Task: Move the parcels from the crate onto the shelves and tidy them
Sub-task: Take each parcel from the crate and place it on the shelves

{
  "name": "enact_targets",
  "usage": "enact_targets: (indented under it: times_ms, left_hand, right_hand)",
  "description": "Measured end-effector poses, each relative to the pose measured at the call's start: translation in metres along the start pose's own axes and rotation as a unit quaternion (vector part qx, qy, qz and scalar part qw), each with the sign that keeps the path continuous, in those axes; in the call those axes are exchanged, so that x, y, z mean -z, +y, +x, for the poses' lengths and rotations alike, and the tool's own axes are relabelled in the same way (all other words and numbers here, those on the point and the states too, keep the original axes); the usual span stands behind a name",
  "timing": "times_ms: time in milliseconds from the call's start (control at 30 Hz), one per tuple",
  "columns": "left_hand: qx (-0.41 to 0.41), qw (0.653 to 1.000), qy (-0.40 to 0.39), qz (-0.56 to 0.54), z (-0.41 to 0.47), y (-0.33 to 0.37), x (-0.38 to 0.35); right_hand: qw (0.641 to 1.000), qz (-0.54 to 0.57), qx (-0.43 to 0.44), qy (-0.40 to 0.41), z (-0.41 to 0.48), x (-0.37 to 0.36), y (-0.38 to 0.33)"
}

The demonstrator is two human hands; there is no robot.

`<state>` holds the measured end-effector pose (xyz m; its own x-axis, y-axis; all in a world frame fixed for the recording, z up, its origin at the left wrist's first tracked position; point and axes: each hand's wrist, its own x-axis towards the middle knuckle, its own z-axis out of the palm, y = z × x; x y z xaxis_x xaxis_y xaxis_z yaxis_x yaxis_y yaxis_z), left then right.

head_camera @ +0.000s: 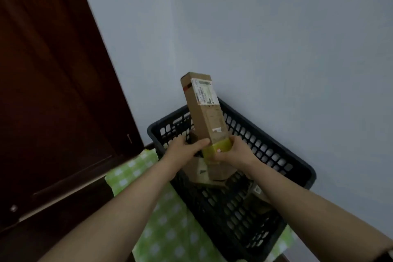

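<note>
**Parcel Removal: Long Carton Held Over the Crate**

Right hand (pixel 231 153): fingers curled round the yellow-taped lower end of the long brown cardboard carton (pixel 205 110). Left hand (pixel 187 148): set on the opposite side of the same end, thumb laid along the near face, fingers wrapped behind. Both hands grip the carton; neither is free. Both forearms reach forward, wrists close together.

Carton position: near upright, top leaning slightly left, white shipping label (pixel 205 91) on its upper part facing the camera. The lower end is over the opening of the black perforated plastic crate (pixel 236 217); the top stands well above the rim.

Below the hands, further brown cardboard parcels (pixel 214 171) lie inside the crate. The crate rests on a green-and-white checked cloth (pixel 170 225), in the corner between a grey wall (pixel 276 27) and a dark brown wooden door (pixel 53 91).

Step in hand, as judged: removal of one parcel from the crate. The next move calls for carrying the carton to the shelves. These are not in view, so a turn away from this corner is likely needed. The carton is held at one end only; shifting one hand upward would control its swing.
</note>
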<state>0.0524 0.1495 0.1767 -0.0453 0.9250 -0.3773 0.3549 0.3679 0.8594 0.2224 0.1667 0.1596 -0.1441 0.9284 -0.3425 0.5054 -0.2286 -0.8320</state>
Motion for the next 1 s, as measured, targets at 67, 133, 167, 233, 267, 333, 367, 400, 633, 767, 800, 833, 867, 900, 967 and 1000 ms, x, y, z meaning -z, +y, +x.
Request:
enact_targets:
  times_ms: [67,133,167,233,267,333,367,400,633,767,800,833,867,900,967,1000]
  left_hand:
    - [-0.001,0.998,-0.035,-0.046,-0.017,0.004,0.004]
    - [-0.016,0.997,-0.027,-0.074,-0.037,0.005,0.023]
    - [-0.027,0.997,-0.012,-0.076,-0.046,0.005,0.038]
    - [-0.033,0.996,0.010,-0.083,-0.063,0.004,0.072]
    - [-0.030,0.995,0.008,-0.094,-0.071,0.003,0.091]
    - [-0.030,0.994,-0.009,-0.102,-0.090,-0.001,0.127]
    - [-0.032,0.995,-0.016,-0.097,-0.099,-0.003,0.143]
    - [-0.035,0.995,-0.019,-0.094,-0.108,-0.005,0.156]
    - [-0.069,0.993,0.035,-0.094,-0.166,-0.016,0.212]
    - [-0.052,0.988,0.080,-0.124,-0.198,-0.032,0.234]
    - [-0.049,0.985,0.098,-0.136,-0.205,-0.036,0.237]
    - [-0.051,0.979,0.119,-0.158,-0.210,-0.040,0.241]
    - [-0.057,0.971,0.139,-0.183,-0.215,-0.043,0.244]
    - [-0.064,0.965,0.155,-0.203,-0.218,-0.045,0.246]
    - [-0.071,0.957,0.172,-0.222,-0.226,-0.046,0.252]
    - [-0.069,0.956,0.178,-0.224,-0.231,-0.047,0.255]
  right_hand:
    - [0.998,0.038,0.042,0.012,-0.018,-0.015,-0.021]
    - [0.995,0.048,0.087,0.013,-0.035,-0.034,-0.041]
    - [0.993,0.066,0.094,0.007,-0.043,-0.043,-0.051]
    - [0.991,0.098,0.083,-0.028,-0.057,-0.056,-0.070]
    - [0.991,0.103,0.078,-0.041,-0.064,-0.059,-0.080]
    - [0.985,0.153,0.072,-0.042,-0.072,-0.062,-0.100]
    - [0.977,0.197,0.072,-0.035,-0.075,-0.063,-0.111]
    - [0.967,0.240,0.075,-0.035,-0.079,-0.063,-0.121]
    - [0.920,0.377,0.071,-0.083,-0.101,-0.097,-0.162]
    - [0.874,0.474,0.057,-0.093,-0.102,-0.117,-0.175]
    - [0.866,0.488,0.052,-0.097,-0.102,-0.122,-0.178]
    - [0.859,0.499,0.049,-0.105,-0.103,-0.128,-0.180]
    - [0.855,0.505,0.046,-0.113,-0.104,-0.132,-0.183]
    - [0.852,0.508,0.041,-0.120,-0.104,-0.136,-0.186]
    - [0.854,0.502,0.029,-0.132,-0.104,-0.141,-0.192]
    - [0.859,0.495,0.027,-0.130,-0.103,-0.142,-0.194]
